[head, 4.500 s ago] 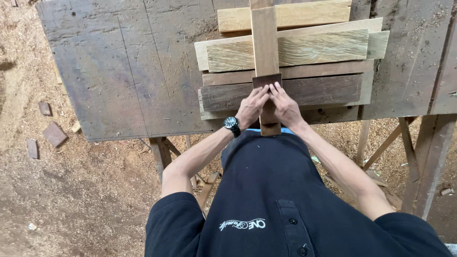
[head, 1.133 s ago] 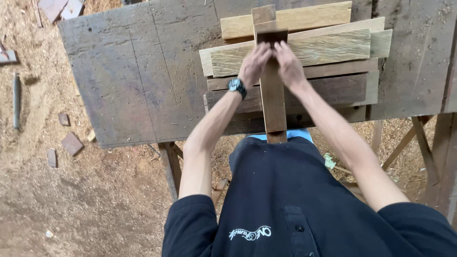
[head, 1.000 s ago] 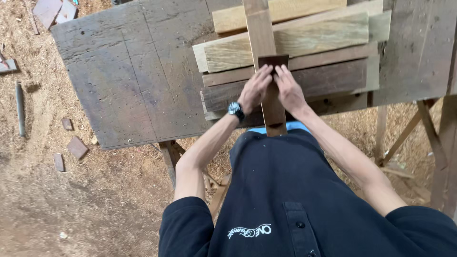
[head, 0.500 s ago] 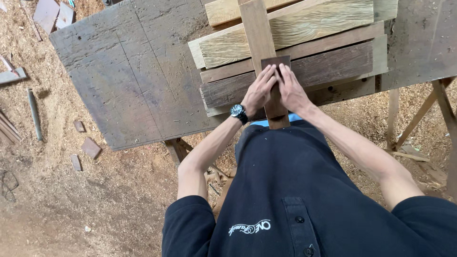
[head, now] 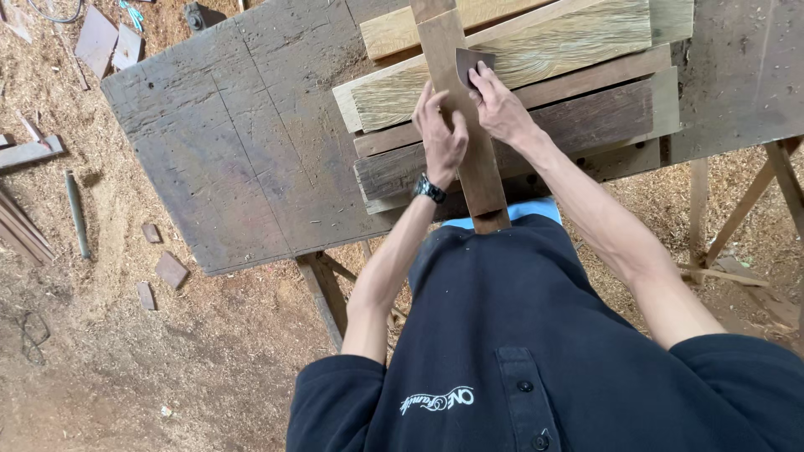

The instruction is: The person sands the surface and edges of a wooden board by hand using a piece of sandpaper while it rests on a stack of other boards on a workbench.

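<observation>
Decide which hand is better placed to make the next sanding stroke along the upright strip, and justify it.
Probably the right hand: its fingers already press the dark sanding piece onto the strip. The left hand only steadies it.

— What sort of place was it?
— A rough woodworking shop. A worn plank workbench [head: 243, 167] stood on a dirt floor [head: 126, 368] strewn with sawdust.
— Anything else?
— Stacked boards [head: 536, 100] lay on the bench, and wood offcuts [head: 172, 269] were scattered about the ground.

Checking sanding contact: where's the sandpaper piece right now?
In the head view, the sandpaper lies top centre, under the right hand's fingertips, on the right edge of the narrow wooden strip that crosses the stacked planks.
</observation>
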